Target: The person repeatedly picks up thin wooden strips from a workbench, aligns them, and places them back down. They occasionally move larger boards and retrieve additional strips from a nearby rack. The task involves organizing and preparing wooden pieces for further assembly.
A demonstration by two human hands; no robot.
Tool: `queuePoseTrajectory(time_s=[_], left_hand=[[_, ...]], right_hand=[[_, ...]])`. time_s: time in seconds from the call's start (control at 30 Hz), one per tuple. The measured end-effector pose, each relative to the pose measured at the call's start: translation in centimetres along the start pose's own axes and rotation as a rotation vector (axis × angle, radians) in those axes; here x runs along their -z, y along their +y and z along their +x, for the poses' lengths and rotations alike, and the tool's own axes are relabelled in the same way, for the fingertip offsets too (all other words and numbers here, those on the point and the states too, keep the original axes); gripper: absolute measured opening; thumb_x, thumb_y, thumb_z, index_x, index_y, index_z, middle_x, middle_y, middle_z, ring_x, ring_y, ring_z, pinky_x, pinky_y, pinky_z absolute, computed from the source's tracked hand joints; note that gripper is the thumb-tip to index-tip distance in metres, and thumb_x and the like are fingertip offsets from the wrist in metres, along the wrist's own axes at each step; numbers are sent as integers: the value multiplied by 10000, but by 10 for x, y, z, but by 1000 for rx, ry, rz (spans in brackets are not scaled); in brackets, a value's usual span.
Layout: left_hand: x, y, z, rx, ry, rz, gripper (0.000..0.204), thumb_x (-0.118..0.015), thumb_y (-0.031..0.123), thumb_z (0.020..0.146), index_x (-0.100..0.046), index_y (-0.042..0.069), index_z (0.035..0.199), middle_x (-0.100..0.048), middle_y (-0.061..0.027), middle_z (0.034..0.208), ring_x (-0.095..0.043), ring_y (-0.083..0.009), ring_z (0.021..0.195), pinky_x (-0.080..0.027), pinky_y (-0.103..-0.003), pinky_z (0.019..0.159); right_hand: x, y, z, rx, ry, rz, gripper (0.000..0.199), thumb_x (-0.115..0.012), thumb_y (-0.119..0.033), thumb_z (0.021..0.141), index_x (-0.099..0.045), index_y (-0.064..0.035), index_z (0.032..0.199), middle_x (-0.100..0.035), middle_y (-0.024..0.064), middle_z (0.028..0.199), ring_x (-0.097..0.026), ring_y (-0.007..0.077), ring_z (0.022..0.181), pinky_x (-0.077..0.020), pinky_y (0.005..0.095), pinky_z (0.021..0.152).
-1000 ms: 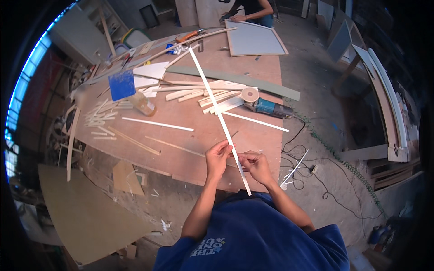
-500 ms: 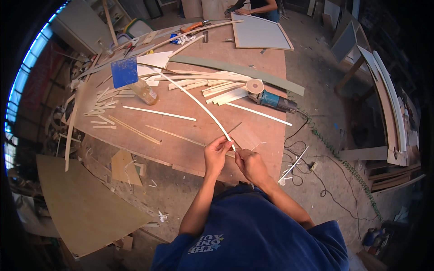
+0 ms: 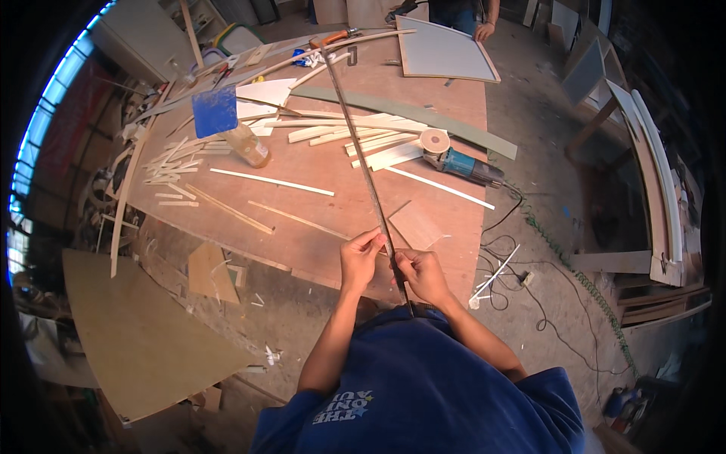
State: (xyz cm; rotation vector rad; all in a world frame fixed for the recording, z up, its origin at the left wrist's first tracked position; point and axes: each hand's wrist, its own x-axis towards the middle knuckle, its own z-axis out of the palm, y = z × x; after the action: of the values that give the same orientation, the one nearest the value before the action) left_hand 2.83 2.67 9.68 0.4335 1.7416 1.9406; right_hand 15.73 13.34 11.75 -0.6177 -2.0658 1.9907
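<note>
— Both hands on the long thin strip (image 3: 363, 163). Left hand (image 3: 358, 261) pinches it from the left side, right hand (image 3: 420, 274) is closed around it just below, fingers wrapped. Hands nearly touching.

— Where does the strip run?

— From my chest, up between the hands, out over the plywood table (image 3: 318, 227) toward the far edge. Lower end sits against my blue shirt (image 3: 423, 386). Looks dark from this side, narrow edge toward me.

— What's near it on the table?

— Small square offcut (image 3: 414, 225) just beyond my right hand. Blue power tool (image 3: 461, 164) with a round disc further right, its cable going off the table edge to the floor. Pile of pale wood slats (image 3: 363, 136) under the strip's mid-span. Glue bottle (image 3: 249, 147) and a blue square scraper (image 3: 215, 111) well to the left.

— Anyone else?

— A person's hand (image 3: 481, 32) rests on a white panel (image 3: 442, 53) at the far end, well apart from mine.
</note>
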Motion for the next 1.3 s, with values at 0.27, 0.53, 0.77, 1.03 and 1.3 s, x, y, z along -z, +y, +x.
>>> queuePoseTrajectory(time_s=[0.27, 0.53, 0.77, 1.03, 1.3], left_hand=[[3, -3, 6, -21, 73, 93, 232, -758, 85, 974, -730, -85, 1130, -756, -62, 924, -680, -89, 806, -561, -249, 732], [-2, 13, 13, 60, 108, -20, 246, -760, 82, 969, -718, -104, 1124, -750, -95, 925, -712, -129, 799, -609, -284, 743], [1, 13, 21, 106, 106, -58, 249, -754, 63, 966, -707, -113, 1135, -744, -102, 940, -711, -138, 805, -621, -295, 759], [-4, 15, 23, 106, 165, -98, 220, -733, 46, 973, -709, -97, 1138, -733, -63, 905, -689, -107, 818, -583, -264, 736], [-6, 17, 15, -51, 108, 118, 188, -742, 40, 971, -713, -71, 1120, -734, -42, 919, -643, -53, 808, -517, -210, 706]], right_hand=[[-6, 8, 12, -42, 63, -103, 269, -598, -139, 1053, -719, 76, 944, -706, 99, 728, -726, 165, 616, -575, 307, 578], [0, 4, 21, 11, 106, -153, 280, -603, -131, 1054, -710, 91, 920, -701, 97, 721, -744, 171, 633, -573, 292, 560], [3, 1, 27, 26, 122, -170, 282, -596, -135, 1048, -704, 77, 898, -707, 99, 694, -744, 156, 644, -567, 289, 573], [0, 4, 32, 64, 120, -249, 304, -620, -228, 1027, -738, 38, 937, -701, 177, 663, -712, 274, 613, -551, 382, 646], [39, -21, 76, 69, -7, 70, 465, -557, -393, 1102, -646, 2, 1329, -672, 49, 1024, -644, 110, 887, -544, 285, 721]])
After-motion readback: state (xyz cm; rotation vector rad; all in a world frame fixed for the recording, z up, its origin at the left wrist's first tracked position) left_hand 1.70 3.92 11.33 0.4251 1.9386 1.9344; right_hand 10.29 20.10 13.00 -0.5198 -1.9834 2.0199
